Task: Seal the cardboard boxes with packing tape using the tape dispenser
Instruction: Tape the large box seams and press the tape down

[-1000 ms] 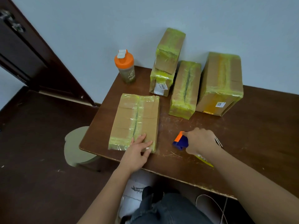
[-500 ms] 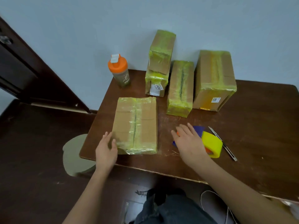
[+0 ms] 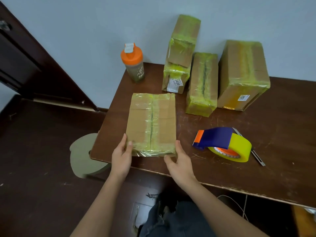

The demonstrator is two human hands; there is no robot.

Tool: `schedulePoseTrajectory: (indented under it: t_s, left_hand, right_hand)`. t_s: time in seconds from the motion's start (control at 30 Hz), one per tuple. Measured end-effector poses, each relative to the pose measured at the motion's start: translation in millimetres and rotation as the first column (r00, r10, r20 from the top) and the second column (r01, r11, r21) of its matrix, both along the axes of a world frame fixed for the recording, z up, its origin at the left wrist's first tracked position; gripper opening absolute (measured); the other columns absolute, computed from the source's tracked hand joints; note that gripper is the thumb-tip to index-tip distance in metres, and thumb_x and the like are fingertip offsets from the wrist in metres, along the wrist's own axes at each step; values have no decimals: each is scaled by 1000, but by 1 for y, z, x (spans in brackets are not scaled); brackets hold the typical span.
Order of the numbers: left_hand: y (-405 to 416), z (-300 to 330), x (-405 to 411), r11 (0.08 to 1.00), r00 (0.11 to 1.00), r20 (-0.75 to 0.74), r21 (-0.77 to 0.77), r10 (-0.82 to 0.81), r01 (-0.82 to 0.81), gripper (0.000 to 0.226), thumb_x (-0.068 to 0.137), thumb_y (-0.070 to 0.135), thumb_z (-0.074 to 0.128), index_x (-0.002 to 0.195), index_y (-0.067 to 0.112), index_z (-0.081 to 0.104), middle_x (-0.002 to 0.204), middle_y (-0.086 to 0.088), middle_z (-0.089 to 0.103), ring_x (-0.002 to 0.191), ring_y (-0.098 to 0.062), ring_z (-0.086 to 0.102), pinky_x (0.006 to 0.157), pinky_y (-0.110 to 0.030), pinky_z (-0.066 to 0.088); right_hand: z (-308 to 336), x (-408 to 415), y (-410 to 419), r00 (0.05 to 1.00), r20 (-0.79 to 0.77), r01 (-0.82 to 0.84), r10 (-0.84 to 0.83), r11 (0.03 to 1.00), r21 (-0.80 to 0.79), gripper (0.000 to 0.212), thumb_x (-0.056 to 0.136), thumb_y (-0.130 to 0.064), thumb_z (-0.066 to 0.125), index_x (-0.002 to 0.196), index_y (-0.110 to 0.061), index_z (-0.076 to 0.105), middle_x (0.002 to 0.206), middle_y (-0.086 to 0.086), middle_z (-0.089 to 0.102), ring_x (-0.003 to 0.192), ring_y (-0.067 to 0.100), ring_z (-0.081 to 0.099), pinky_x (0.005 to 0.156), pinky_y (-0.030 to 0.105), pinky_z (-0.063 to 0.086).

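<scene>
— So what are your hands on?

— Your left hand (image 3: 121,157) and right hand (image 3: 179,162) hold the near corners of the flat cardboard box (image 3: 151,124), fingers curled at its edges; glossy yellowish tape wrinkles along its seam.

— And the tape dispenser (image 3: 222,143)?

— A second ago your right hand gripped it; now it lies free on the worktop (image 3: 256,168), blue and orange body, yellow roll, right of the box, beside a thin utility knife (image 3: 258,158).

— The room?

— Scratched dark wood, four taped boxes (image 3: 242,76) and an orange-lidded shaker bottle (image 3: 133,64) by a pale wall.
</scene>
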State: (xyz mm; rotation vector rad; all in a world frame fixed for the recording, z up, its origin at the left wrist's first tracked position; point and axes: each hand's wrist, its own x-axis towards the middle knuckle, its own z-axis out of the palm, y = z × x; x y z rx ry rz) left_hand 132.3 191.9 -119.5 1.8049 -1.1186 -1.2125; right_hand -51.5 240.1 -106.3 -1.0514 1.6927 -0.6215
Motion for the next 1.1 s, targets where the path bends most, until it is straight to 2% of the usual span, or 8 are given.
schedulePoseTrajectory:
  t_s: [0.1, 0.2, 0.27, 0.4, 0.53, 0.7, 0.87, 1.1]
  left_hand:
    - [4, -4, 0, 1000, 1000, 0, -8, 6, -6, 52, 101, 21, 49, 150, 17, 31, 139, 14, 41, 126, 1, 35, 107, -18, 25]
    - [16, -8, -1, 1000, 999, -45, 2, 8, -7, 59, 99, 21, 52, 151, 18, 26, 145, 11, 38, 132, -2, 34, 112, -23, 24]
    - [26, -10, 1, 1000, 996, -84, -10, -21, 20, 63, 98, 20, 54, 152, 20, 23, 146, 13, 35, 133, -1, 34, 110, -21, 25]
    - [32, -15, 17, 979, 986, -22, -126, -163, 159, 56, 94, 26, 58, 146, 32, 38, 146, 24, 29, 143, 2, 19, 115, -28, 24]
    - [24, -25, 24, 903, 934, 241, -281, -262, 325, 40, 85, 28, 69, 124, 34, 62, 159, 5, 22, 144, 2, 15, 118, -40, 23]
    - [17, -38, 20, 791, 871, 321, -381, -373, 479, 37, 80, 26, 70, 117, 18, 67, 150, 3, 39, 145, -7, 23, 121, -42, 13]
    - [17, -51, 24, 743, 846, 385, -426, -367, 517, 41, 82, 35, 69, 118, 16, 64, 139, -4, 51, 142, -14, 32, 121, -32, 13]
    - [17, -58, 21, 717, 862, 413, -501, -294, 485, 35, 85, 34, 62, 114, 16, 66, 132, -8, 57, 135, -22, 42, 119, -40, 20]
  right_hand:
    - [-5, 4, 2, 999, -49, -13, 13, 1000, 1, 84, 93, -19, 60, 157, -18, 7, 163, -3, 15, 146, 13, 24, 105, 10, 17]
    - [-7, 0, -7, 999, -51, -3, 5, 999, 46, 88, 91, -26, 62, 157, -22, 4, 153, -2, 40, 127, 14, 47, 97, 20, 36]
    - [-5, -10, -17, 998, -50, -40, 45, 995, 93, 88, 91, -33, 63, 157, -24, 5, 146, -2, 49, 123, 17, 51, 90, 25, 38]
    - [-10, -30, -18, 983, -68, -173, 171, 985, -18, 89, 89, -37, 67, 157, -30, 9, 160, -2, 24, 147, 14, 20, 116, 31, 24]
    - [-31, -27, -14, 962, -205, -241, 180, 914, -326, 69, 87, -28, 73, 138, -54, 36, 164, -5, 7, 151, 15, 3, 121, 40, 18]
    - [-53, -5, -23, 950, -253, -298, 185, 781, -548, 39, 80, -17, 79, 117, -28, 70, 158, -3, 27, 150, 24, 13, 118, 55, 19]
    - [-73, 0, -26, 915, -370, -373, 161, 689, -622, 35, 74, -26, 82, 108, -26, 75, 147, -2, 45, 145, 31, 25, 115, 60, 16]
    - [-81, 0, -27, 908, -404, -374, 110, 644, -667, 32, 79, -42, 72, 107, -26, 75, 136, -5, 56, 141, 29, 37, 116, 58, 21]
